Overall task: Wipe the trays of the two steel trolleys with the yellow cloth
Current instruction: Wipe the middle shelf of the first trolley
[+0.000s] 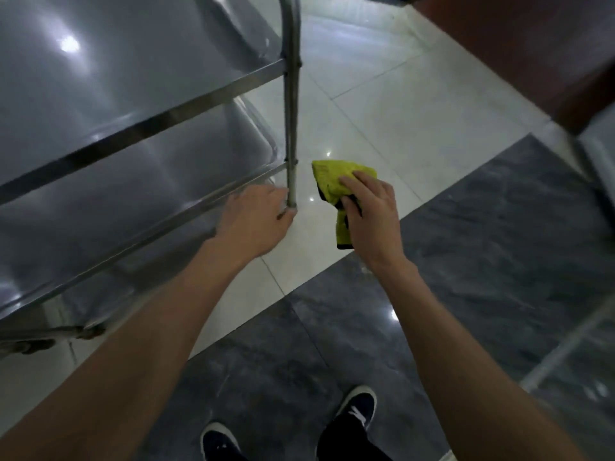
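A steel trolley fills the left of the head view, with its top tray [109, 78], a middle tray [139, 181] and a lower tray [100, 257] stacked below. My left hand [256, 221] grips the trolley's upright corner post [292, 134] low down, at the lower tray's corner. My right hand [371, 214] holds the folded yellow cloth [336, 181] in the air just right of that post, above the floor. A blurred steel frame [565, 354] at the right edge may be the other trolley.
A red-brown piece of furniture [519, 51] stands at the top right. The floor is pale tile [392, 104] beyond and dark glossy tile [482, 261] under me. My dark shoes [352, 420] are at the bottom. A trolley caster [33, 346] sits at the lower left.
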